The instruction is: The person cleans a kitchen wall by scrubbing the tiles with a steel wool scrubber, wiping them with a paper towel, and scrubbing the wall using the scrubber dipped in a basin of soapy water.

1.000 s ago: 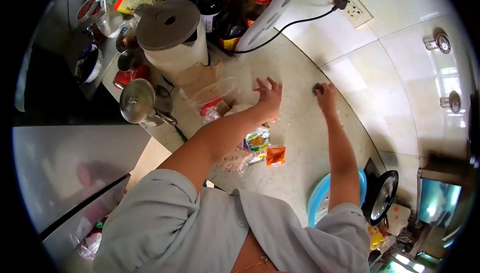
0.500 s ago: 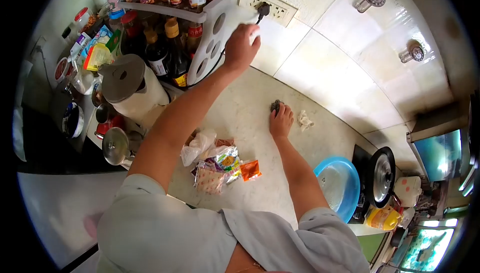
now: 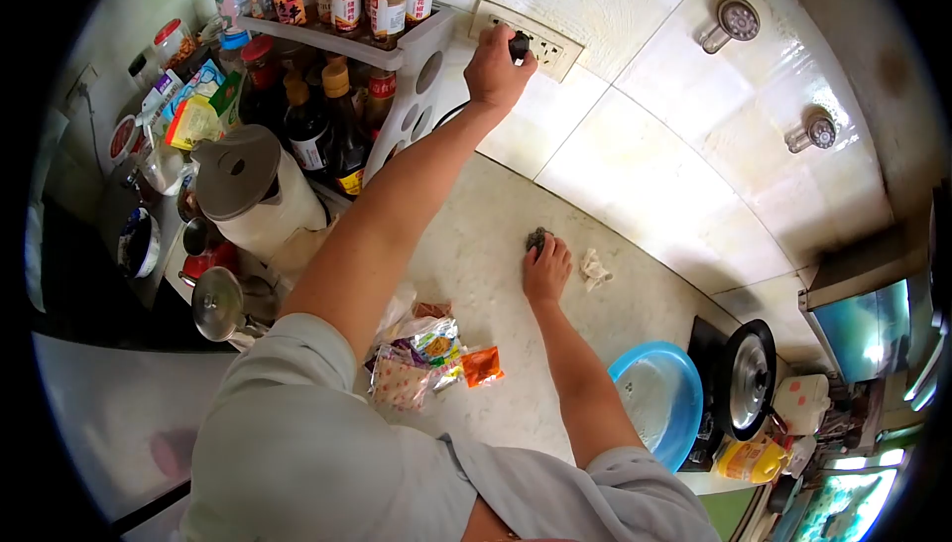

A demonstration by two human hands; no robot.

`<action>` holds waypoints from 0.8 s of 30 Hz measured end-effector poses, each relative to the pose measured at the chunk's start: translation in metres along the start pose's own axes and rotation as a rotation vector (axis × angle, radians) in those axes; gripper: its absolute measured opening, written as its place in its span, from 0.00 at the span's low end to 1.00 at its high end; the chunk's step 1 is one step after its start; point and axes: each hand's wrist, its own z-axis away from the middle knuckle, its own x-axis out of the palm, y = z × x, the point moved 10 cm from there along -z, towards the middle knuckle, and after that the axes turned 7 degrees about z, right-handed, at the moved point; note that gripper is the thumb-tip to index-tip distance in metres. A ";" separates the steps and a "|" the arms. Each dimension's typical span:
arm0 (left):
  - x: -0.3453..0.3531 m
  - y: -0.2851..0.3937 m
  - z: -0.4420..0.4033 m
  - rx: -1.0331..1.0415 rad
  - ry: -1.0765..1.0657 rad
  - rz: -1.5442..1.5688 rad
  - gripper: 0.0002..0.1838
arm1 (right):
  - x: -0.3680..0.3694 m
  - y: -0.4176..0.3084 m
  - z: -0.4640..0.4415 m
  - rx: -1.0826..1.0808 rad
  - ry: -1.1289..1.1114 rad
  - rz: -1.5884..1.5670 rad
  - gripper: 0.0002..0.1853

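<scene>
My left hand [image 3: 496,71] is raised to the wall socket [image 3: 550,54], its fingers closed round a black plug [image 3: 519,45] with a dark cord. Whether the plug's pins sit in the socket cannot be made out. On the pale countertop [image 3: 486,205], my right hand [image 3: 547,270] grips a dark scouring pad [image 3: 536,240], which shows at its fingertips. A crumpled whitish cloth or tissue [image 3: 594,270] lies just right of that hand.
Food packets [image 3: 433,349] and an orange sachet [image 3: 483,366] lie near my left forearm. A kettle [image 3: 248,185] stands left, beside a rack [image 3: 412,71] of bottles and jars. Rightward are a blue basin [image 3: 656,403] and a lidded black pan [image 3: 749,378].
My left hand has gone from above the counter up to the socket and closed on the plug. The view has swung rightward. My right hand still has the scouring pad; the whitish cloth is now uncovered.
</scene>
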 end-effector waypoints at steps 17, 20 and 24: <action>0.003 0.001 -0.008 0.001 0.010 0.052 0.19 | -0.002 -0.001 -0.003 -0.044 0.049 -0.021 0.20; 0.003 0.002 -0.009 0.003 0.007 0.025 0.19 | -0.002 -0.001 -0.004 -0.048 0.048 -0.028 0.19; 0.002 0.002 -0.011 -0.024 -0.017 0.012 0.19 | -0.002 0.000 -0.007 -0.063 0.059 -0.001 0.19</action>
